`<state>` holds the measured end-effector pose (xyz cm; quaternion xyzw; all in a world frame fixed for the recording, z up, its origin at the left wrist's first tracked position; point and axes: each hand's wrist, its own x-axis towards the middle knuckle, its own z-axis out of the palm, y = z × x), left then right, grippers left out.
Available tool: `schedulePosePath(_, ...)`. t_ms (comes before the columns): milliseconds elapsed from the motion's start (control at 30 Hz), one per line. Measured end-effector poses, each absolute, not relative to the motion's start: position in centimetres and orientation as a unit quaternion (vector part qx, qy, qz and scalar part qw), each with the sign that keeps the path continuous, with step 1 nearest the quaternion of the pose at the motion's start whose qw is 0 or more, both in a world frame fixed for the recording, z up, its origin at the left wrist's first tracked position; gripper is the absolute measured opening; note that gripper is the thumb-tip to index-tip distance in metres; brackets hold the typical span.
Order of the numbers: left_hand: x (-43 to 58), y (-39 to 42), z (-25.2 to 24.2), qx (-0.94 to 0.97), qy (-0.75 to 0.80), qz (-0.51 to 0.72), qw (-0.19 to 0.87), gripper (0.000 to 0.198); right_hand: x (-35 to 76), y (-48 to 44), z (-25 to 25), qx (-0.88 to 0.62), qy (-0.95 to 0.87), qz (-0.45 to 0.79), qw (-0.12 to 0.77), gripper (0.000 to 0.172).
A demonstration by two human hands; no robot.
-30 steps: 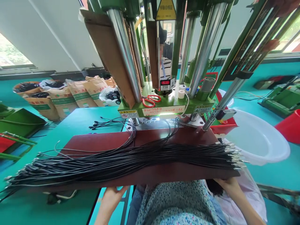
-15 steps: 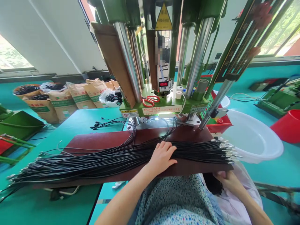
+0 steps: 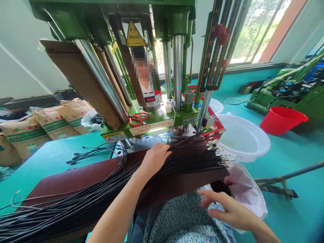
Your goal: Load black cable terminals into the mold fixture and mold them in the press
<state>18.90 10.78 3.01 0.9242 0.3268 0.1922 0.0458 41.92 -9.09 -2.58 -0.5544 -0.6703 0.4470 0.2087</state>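
Black cables (image 3: 193, 162) lying mostly bundled on a board (image 3: 63, 177), a few apparently remaining loose, beneath curled left fingers (image 3: 165, 148), grip unclear, with right fingers (image 3: 210, 195) parted, empty.

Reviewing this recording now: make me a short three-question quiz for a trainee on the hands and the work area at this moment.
1. Multiple choice. What does the person's left hand touch?
A. White oval plastic tub
B. Long thin black cables
C. Red plastic bucket

2. True or false: The person's right hand is apart from the cables.

3. Fill in the colour: The scissors with red looped handles lie on the ____ base of a large metal machine with silver columns.

Key: 1. B; 2. True; 3. green.
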Motion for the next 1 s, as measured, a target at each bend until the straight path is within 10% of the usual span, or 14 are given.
schedulePosePath(167, 18.4, 9.1, 3.5, 0.922, 0.291, 0.245, -0.073, 0.017, 37.3, -5.2, -1.8, -0.455, -0.647, 0.501, 0.351, 0.032)
schedulePosePath(500, 18.4, 7.0, 1.9, 0.876, 0.360, 0.213, 0.240, 0.018, 36.6, 1.7, 2.0, -0.215, -0.292, 0.596, 0.717, 0.042)
schedulePosePath(1000, 22.0, 4.5, 1.5, 0.817, 0.274, 0.060, 0.504, 0.023, 40.9, 0.0, 2.0, -0.314, -0.370, 0.577, 0.657, 0.028)
